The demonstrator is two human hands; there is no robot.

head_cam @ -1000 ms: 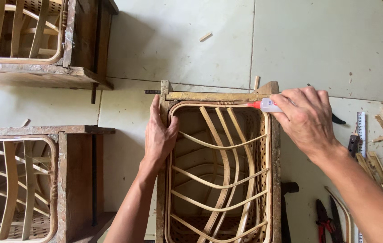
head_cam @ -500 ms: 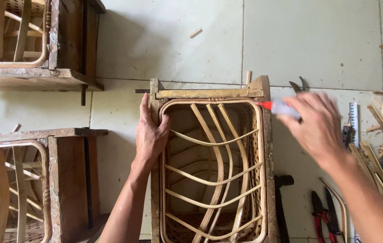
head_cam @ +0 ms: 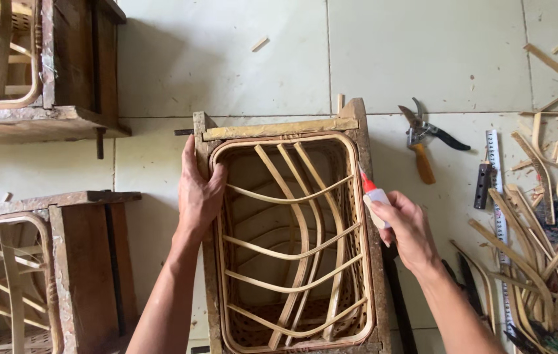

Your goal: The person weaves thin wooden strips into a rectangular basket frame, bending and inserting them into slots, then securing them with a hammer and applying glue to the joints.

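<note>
A wooden frame point(head_cam: 279, 129) with curved rattan strips point(head_cam: 292, 242) inside lies on the tiled floor in the middle of the view. My left hand point(head_cam: 199, 190) grips the frame's left rail near its top corner. My right hand point(head_cam: 410, 226) holds a small white glue bottle point(head_cam: 375, 198) with a red nozzle. The nozzle touches the rattan rim along the frame's right rail, in its upper half.
Two similar wooden rattan frames stand at the left, one at the top point(head_cam: 43, 65) and one at the bottom point(head_cam: 49, 269). Pruning shears point(head_cam: 423, 141), a ruler point(head_cam: 497, 196), a dark knife point(head_cam: 483, 185) and a pile of rattan offcuts point(head_cam: 548, 216) lie at the right.
My right hand has brought the glue bottle from the frame's top right corner down along the right rail. My left hand has stayed on the left rail.
</note>
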